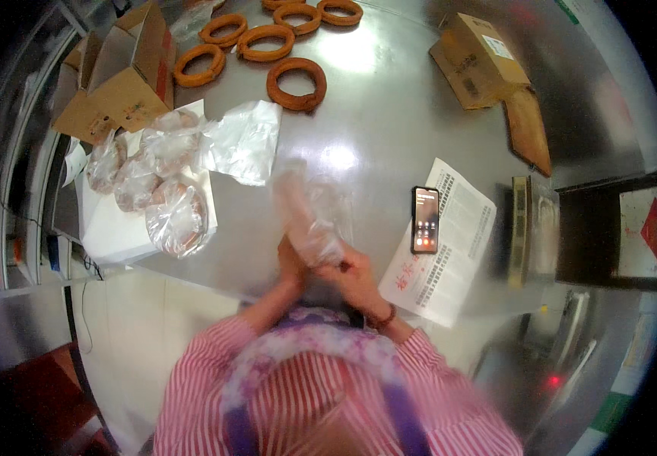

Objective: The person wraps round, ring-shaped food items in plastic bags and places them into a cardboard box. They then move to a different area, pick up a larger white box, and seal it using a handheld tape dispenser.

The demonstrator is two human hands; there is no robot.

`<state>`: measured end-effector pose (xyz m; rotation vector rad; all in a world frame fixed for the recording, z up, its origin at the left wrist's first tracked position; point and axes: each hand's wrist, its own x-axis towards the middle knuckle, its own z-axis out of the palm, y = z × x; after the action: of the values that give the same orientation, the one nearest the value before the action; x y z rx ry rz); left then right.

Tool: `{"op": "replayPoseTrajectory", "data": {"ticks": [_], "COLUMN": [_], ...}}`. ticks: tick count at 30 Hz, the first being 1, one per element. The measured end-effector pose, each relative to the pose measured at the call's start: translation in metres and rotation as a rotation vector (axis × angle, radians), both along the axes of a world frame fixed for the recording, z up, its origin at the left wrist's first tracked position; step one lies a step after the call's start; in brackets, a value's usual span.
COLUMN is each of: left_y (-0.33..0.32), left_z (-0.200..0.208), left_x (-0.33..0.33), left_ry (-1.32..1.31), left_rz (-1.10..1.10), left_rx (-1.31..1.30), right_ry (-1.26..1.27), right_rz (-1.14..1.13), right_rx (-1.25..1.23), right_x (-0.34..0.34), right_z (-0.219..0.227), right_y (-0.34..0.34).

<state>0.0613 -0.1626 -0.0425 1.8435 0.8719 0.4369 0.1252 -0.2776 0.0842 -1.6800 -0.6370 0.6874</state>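
Close in front of my body, my left hand (292, 261) and my right hand (353, 280) are together at the near end of a clear plastic bag (321, 234). My right fingers are closed on the gathered plastic, and my left fingers wrap round the bag's left side. Inside the bag is a pinkish-brown shape, blurred by motion, perhaps one of the rings. Ahead on the metal table lies a browned, ring-shaped food piece (274, 85), with several similar rings (239, 45) behind it. A stack of flat clear bags (246, 144) lies to the left of my hands.
At left, several bagged rings (178, 218) rest on a white sheet (108, 235) beside an open cardboard box (127, 80). To the right, a lit phone (425, 220) lies on a printed paper (461, 235). Another cardboard box (480, 61) stands at the far right.
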Motion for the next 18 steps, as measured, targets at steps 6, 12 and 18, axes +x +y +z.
{"op": "replayPoseTrajectory", "data": {"ticks": [6, 12, 18], "left_y": [0.034, 0.051, 0.028], "left_z": [-0.005, 0.060, 0.061], "left_x": [-0.021, -0.037, -0.051], "left_ry": [-0.343, -0.062, -0.129], "left_rz": [0.313, -0.037, -0.095], "left_rx": [-0.789, 0.226, -0.004], "right_ry": [-0.348, -0.691, -0.807], "right_rz": [0.161, 0.353, 0.343], "right_rx": [-0.136, -0.365, -0.605], "right_x": [-0.016, -0.013, -0.023], "right_z": [-0.038, -0.050, -0.040], "right_y": [-0.017, -0.022, 0.001]}}
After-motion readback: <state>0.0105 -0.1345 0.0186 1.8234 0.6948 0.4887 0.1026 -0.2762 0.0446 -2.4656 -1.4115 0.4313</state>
